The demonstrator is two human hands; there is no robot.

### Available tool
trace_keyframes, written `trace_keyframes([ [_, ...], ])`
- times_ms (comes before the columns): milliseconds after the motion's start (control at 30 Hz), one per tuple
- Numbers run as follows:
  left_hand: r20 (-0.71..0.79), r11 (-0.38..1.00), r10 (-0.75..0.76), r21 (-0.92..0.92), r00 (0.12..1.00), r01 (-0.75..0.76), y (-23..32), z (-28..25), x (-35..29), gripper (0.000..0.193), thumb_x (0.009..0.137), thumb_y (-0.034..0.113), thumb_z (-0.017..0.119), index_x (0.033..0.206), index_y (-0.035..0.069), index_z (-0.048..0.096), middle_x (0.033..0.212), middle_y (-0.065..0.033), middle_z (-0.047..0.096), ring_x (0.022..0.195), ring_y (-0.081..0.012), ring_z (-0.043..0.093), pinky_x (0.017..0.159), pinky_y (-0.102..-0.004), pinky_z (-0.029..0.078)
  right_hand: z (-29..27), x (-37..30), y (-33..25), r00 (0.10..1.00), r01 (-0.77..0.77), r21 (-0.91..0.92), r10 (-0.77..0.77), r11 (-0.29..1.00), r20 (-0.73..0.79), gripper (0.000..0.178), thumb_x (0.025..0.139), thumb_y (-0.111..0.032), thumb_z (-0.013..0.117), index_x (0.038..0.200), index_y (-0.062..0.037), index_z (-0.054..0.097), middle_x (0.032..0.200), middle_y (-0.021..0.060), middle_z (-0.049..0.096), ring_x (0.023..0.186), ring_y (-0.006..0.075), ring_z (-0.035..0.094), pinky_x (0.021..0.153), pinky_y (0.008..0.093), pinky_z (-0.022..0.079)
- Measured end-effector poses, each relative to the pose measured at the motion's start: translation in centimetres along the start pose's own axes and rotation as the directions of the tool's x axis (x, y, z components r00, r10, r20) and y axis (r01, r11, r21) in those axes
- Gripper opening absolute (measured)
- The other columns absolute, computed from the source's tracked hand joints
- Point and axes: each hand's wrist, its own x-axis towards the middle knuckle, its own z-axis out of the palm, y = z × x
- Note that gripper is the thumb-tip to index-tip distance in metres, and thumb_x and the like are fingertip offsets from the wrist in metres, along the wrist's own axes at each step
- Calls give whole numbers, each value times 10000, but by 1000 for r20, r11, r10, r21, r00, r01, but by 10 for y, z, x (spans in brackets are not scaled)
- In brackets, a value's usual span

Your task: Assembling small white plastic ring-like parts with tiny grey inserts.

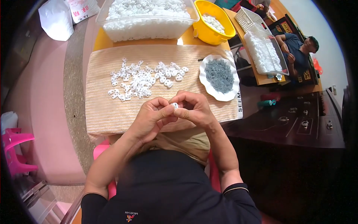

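A small white plastic piece with dark holes [175, 105] is pinched between both hands near the table's front edge. My left hand [154, 114] is closed, thumb and forefinger on the piece's left side. From the other side, the closed fingertips of my right hand [194, 109] press on it. Whether a second small part is between the fingers is hidden. Beyond my hands, a loose pile of similar white pieces [140, 82] lies on the striped beige cloth [102, 112]. To the right stands a white scalloped plate [220, 97] full of tiny grey pieces [220, 75], too small to name.
A clear bin [149, 23] heaped with white pieces stands at the back, beside a yellow basin [212, 37] holding more. At the far right, a person [298, 48] works by another full bin [263, 52]. Pink stools [18, 149] and white sacks [56, 20] are on the left.
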Motion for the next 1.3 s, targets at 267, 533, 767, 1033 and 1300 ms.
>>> trace_keyframes([
  [267, -34, 999, -31, -20, 999, 31, -1, 4, 1, 126, 926, 193, 637, 911, 80, 584, 962, -57, 658, 858, -120, 642, 764, -268, 577, -28, 2, -12, 987, -157, -79, 158, 984, 8, 114, 875, -56, 685, 952, -3, 620, 855, -13, 600, 772, 40, 558, 671, 194, 466],
  [533, -96, 997, -41, 58, 995, 47, -4, 9, 0, 93, 928, 158, 629, 929, 73, 591, 1046, -89, 661, 863, -112, 640, 780, -270, 578, -130, 66, -83, 793, -83, -542, -274, 837, -544, 231, 886, -177, 677, 951, 44, 670, 734, 39, 635, 628, 85, 599, 601, 231, 510],
  [767, -102, 998, -4, 64, 995, 10, -3, 3, 0, 91, 914, 151, 648, 926, 77, 597, 1045, -78, 660, 853, -107, 638, 770, -267, 573, -136, 70, -62, 699, 87, -458, -382, 885, -604, 211, 861, -96, 687, 1021, 40, 675, 732, 31, 639, 599, 71, 584, 561, 205, 491],
  [1033, -129, 992, 17, 123, 992, -1, -3, 7, -1, 106, 911, 162, 655, 923, 69, 606, 1038, -69, 660, 828, -94, 628, 758, -255, 569, -105, 20, 3, 909, -137, -791, -242, 596, -340, 159, 835, -72, 682, 962, 25, 679, 774, 47, 675, 658, 96, 580, 604, 255, 474],
  [1300, -145, 973, 131, 206, 981, -99, -12, -1, 2, 97, 906, 122, 655, 942, 40, 618, 996, -67, 664, 816, -89, 623, 742, -240, 564, -45, 24, -10, 914, -13, -908, -362, 420, -180, 178, 794, -92, 703, 951, -9, 690, 791, 121, 656, 676, 252, 633, 622, 331, 489],
])
